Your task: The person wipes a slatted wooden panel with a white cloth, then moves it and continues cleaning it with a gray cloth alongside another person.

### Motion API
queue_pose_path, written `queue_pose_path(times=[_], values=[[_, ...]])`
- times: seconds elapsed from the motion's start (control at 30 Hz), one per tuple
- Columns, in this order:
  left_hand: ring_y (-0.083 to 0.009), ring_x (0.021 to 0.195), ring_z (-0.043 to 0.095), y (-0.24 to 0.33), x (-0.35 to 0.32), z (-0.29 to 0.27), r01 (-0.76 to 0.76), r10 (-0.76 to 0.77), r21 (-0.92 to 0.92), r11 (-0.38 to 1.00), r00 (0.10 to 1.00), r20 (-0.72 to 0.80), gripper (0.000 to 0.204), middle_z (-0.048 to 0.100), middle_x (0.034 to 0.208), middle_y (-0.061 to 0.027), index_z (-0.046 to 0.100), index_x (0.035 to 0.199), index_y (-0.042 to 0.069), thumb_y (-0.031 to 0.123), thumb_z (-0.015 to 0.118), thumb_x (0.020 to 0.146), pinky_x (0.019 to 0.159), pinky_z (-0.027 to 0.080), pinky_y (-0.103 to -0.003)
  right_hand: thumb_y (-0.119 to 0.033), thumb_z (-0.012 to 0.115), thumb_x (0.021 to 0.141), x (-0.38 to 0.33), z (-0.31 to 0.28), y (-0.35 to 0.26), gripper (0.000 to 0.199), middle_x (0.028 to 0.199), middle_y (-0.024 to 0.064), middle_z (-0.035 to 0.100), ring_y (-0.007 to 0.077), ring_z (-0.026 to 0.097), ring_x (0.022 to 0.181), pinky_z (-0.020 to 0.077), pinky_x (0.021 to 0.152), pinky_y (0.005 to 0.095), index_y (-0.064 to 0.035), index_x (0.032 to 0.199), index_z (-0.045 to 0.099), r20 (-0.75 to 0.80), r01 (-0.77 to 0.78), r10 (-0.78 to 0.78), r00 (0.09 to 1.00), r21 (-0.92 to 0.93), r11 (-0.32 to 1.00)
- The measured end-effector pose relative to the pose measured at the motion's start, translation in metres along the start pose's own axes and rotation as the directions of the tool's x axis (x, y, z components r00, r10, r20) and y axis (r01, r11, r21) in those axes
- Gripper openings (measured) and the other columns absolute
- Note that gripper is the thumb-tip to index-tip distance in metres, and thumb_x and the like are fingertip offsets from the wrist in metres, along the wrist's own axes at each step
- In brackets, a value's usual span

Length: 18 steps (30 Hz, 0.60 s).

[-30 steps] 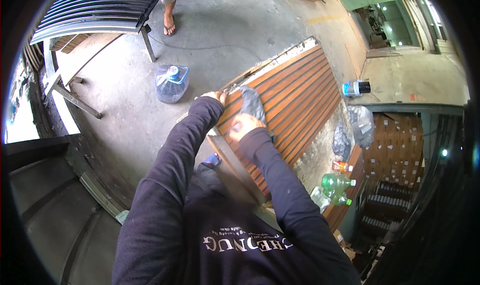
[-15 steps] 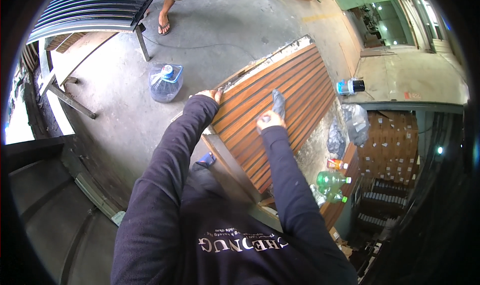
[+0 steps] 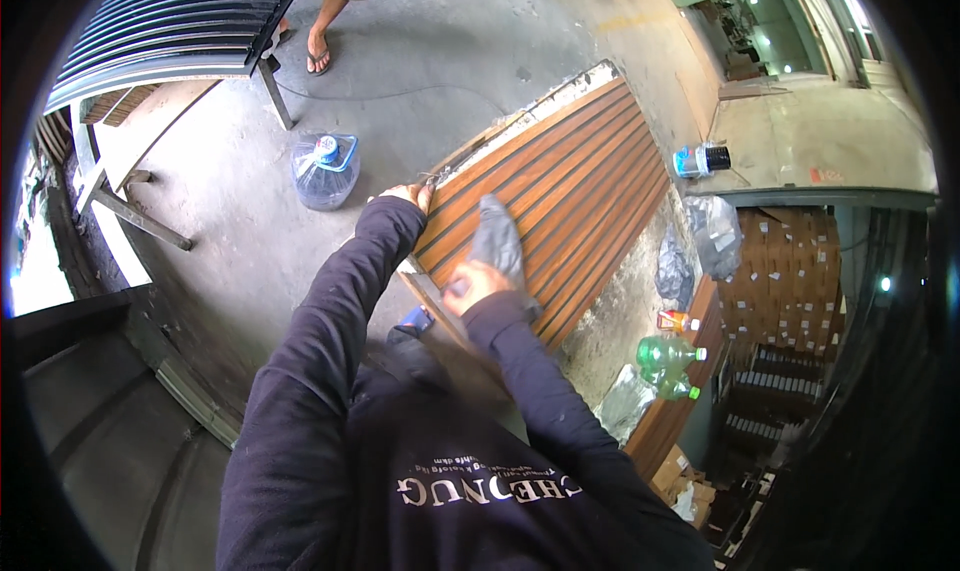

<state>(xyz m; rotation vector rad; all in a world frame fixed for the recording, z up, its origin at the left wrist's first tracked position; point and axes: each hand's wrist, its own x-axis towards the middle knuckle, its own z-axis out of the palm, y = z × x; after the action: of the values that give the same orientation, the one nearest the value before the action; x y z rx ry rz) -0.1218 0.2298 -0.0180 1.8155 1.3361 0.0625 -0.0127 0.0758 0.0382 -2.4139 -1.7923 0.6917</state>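
Note:
A brown slatted wooden panel point(image 3: 570, 186) lies tilted on a work surface in front of me. My left hand point(image 3: 408, 195) grips the panel's near left edge. My right hand point(image 3: 472, 287) presses a grey cloth point(image 3: 500, 243) flat against the slats near the panel's lower end. Both arms wear dark long sleeves.
A large clear water jug point(image 3: 325, 171) with a blue cap stands on the concrete floor to the left. Another person's sandalled foot point(image 3: 318, 53) is at the top. Green plastic bottles point(image 3: 668, 356), plastic bags point(image 3: 712, 236) and stacked boxes point(image 3: 785, 271) crowd the right. A dark slatted panel point(image 3: 180, 21) rests on trestles upper left.
My right hand with the cloth slid up along the slats, then back down toward me. My left hand has kept its hold on the panel's edge.

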Motion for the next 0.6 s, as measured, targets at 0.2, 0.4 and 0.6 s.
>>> queue_pose_path(times=[0.2,0.4,0.6], values=[[-0.0324,0.103,0.056,-0.003,-0.003,-0.001,0.014,-0.014,-0.001,1.000,1.000,-0.018,0.050,0.061,0.107,-0.0156,0.059,0.112,0.014,0.047,0.029,0.091,0.090,0.041,-0.043,-0.027,0.064,0.067,0.030,-0.010,0.030,0.015,0.084,0.0100,0.061,0.0309,0.059,0.079,0.0486,0.070,0.0405,-0.0150,0.077,0.063,-0.374,-0.046,0.033,0.927,-0.026,0.999],[-0.0307,0.104,0.056,0.007,0.002,-0.001,-0.018,0.018,-0.013,1.000,1.000,-0.015,0.049,0.061,0.109,-0.0131,0.060,0.112,0.017,0.047,0.029,0.090,0.090,0.040,-0.045,-0.023,0.068,0.064,-0.001,0.001,0.036,0.014,0.078,0.0078,0.059,0.0295,0.059,0.072,0.0482,0.065,0.0389,-0.0136,0.073,0.062,-0.352,-0.045,0.046,0.935,0.013,0.999],[-0.0343,0.099,0.056,-0.015,0.011,0.008,0.004,-0.005,-0.026,1.000,0.999,-0.042,0.049,0.061,0.103,-0.0164,0.060,0.110,0.014,0.048,0.030,0.091,0.086,0.042,-0.044,-0.025,0.067,0.065,-0.012,0.005,0.020,0.014,0.076,0.0060,0.056,0.0271,0.059,0.073,0.0474,0.064,0.0396,-0.0166,0.075,0.062,-0.333,-0.028,0.035,0.942,0.025,0.999]])
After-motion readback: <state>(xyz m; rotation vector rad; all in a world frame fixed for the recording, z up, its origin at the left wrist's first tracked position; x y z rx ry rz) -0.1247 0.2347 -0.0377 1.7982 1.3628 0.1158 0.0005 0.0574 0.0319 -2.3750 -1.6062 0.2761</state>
